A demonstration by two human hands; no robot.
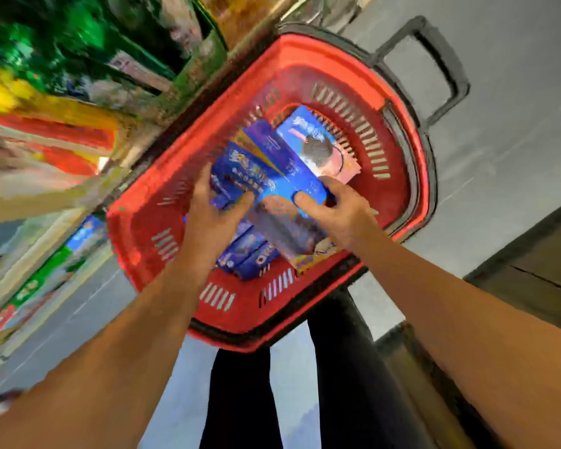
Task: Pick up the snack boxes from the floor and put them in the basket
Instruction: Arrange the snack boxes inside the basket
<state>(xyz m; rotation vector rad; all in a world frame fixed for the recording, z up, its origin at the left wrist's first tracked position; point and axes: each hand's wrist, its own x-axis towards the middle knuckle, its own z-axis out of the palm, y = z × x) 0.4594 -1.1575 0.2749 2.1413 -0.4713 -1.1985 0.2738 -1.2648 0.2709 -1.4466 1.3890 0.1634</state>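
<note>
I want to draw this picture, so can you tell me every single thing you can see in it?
Basket: one, red with dark rim and dark handle, on the grey floor in the middle.
Held snack box: one, blue, over the basket, gripped by both hands.
Snack boxes in the basket: several, exact number unclear from blur; a blue and pink one at the far end, dark blue ones at the near end.
Shelves: along the left, packed with blurry green, yellow and red goods.
Floor: one, grey.
Legs: two, in black trousers, below the basket.
Left hand: one, gripping the box's left side.
Right hand: one, gripping its right side.
</note>
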